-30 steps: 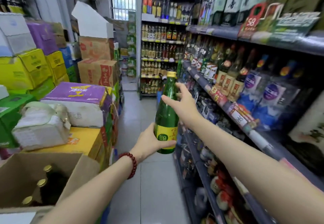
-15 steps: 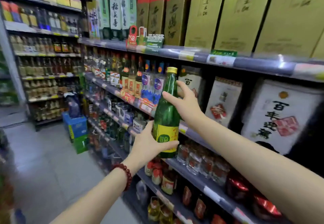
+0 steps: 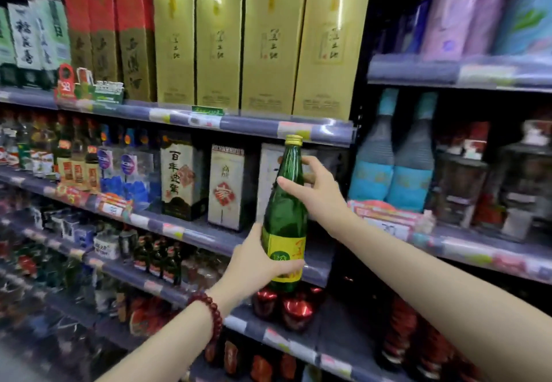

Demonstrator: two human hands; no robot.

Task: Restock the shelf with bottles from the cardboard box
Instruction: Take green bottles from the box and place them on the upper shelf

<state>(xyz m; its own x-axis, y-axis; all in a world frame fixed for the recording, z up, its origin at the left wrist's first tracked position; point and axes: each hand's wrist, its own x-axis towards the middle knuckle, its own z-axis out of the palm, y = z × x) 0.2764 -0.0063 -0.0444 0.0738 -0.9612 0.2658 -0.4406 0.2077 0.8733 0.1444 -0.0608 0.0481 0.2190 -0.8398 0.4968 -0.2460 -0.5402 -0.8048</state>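
Upright, green bottle (image 3: 285, 211) with gold cap and yellow label, held in front of the middle shelf (image 3: 191, 233). Left hand (image 3: 257, 265) wraps the labelled base; right hand (image 3: 313, 187) grips the shoulder below the neck. Boxed liquor (image 3: 228, 186) just behind; red bead bracelet (image 3: 210, 311) on left wrist.

Both hands on one green bottle (image 3: 285, 217) here, held upright in front of the shelf (image 3: 191, 233). Left hand (image 3: 257, 265) wraps the yellow label down low, right hand (image 3: 313, 190) grips around the neck. Gold boxes (image 3: 263, 47) line the shelf above, two blue bottles (image 3: 391, 157) stand just to the right, and there's a red bead bracelet (image 3: 212, 313) on the left wrist.
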